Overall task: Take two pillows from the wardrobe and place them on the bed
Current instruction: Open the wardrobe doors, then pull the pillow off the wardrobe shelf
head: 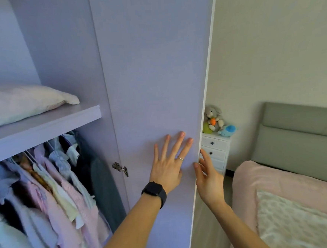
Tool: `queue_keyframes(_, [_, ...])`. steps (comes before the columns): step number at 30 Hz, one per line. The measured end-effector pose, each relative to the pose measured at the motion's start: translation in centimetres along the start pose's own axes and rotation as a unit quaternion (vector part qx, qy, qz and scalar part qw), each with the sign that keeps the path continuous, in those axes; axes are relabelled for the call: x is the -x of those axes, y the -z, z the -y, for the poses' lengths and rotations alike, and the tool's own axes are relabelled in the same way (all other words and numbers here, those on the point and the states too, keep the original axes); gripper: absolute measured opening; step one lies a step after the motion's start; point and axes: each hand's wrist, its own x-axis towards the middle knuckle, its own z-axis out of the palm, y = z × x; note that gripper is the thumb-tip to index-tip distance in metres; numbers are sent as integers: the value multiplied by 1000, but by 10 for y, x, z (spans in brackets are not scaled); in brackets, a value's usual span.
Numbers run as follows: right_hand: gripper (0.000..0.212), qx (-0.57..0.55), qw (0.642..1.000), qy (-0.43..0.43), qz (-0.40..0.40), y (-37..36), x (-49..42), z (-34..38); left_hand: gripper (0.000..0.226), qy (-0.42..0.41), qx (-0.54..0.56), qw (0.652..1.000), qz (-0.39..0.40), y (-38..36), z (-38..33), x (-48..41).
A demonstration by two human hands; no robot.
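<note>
While the wardrobe door stands swung open, one pillow lies on the shelf at the far left, above a rail of hanging clothes; it looks pale, plump and soft, one corner pointing toward the shelf's front edge. A second pillow in the wardrobe is not in view. Further right, the left hand, with a dark watch at the wrist, presses flat on the inner face of the door, fingers spread and grasping nothing. Just beside it the right hand curls loosely round the door's outer edge, fingers released rather than clenched. At the far right is the bed, pink-covered, with a white patterned pillow or cushion lying on it. Judging by this, at least the shelf pillow is left to carry over.
</note>
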Motion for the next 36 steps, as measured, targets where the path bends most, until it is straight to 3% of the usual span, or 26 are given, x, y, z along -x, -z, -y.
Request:
queue_keyframes(2, [47, -21, 1000, -9, -13, 0, 11, -1, 105, 21, 51, 998, 2, -1, 5, 16])
queue_keyframes(6, [45, -11, 1000, 11, -24, -13, 69, -8, 82, 149, 165, 975, -5, -6, 25, 78])
queue_keyframes(14, [23, -5, 974, 93, 208, -87, 128, 8, 49, 349, 148, 925, 13, 16, 86, 206])
queue_keyframes(17, [34, -32, 953, 144, 265, -119, 129, 31, 45, 394, 111, 912, -8, 42, 105, 238])
queue_keyframes(22, [26, -79, 915, 244, 311, -179, 108, 88, 45, 416, 10, 908, -51, 107, 149, 248])
queue_keyframes(29, [32, -155, 873, 369, 279, -246, 9, 218, 45, 419, -176, 878, -149, 231, 217, 192])
queue_keyframes(36, [50, -75, 860, 396, 314, -311, -111, 312, 48, 467, -253, 835, -144, 290, 277, 145])
